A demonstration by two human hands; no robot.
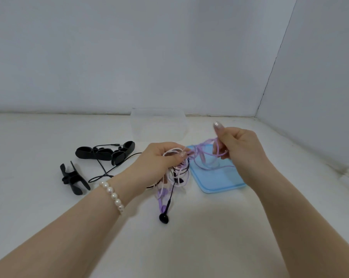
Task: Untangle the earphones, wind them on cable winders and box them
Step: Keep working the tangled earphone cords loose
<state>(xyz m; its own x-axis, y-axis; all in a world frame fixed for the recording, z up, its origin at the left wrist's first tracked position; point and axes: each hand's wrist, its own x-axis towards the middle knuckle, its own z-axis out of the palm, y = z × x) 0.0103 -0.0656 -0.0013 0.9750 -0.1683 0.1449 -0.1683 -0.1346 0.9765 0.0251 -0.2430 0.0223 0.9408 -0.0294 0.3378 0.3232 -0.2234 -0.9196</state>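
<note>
Pinching tangled earphones point(175, 171) between both hands' fingers point(219, 145).

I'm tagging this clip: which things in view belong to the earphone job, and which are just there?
Job:
tangled earphones
black cable winders
clear box
blue lid
left hand
right hand

Not part of it:
pearl bracelet

Surface: white counter point(49, 141), meeting white walls at rear and right.
Rear centre: clear plastic box point(159, 124).
Left: two black cable winders point(105, 152) point(74, 179), apart; black cable point(107, 169) between them.
Right of centre: blue lid point(219, 177), flat.
Front centre: black earbud point(164, 218).
</note>
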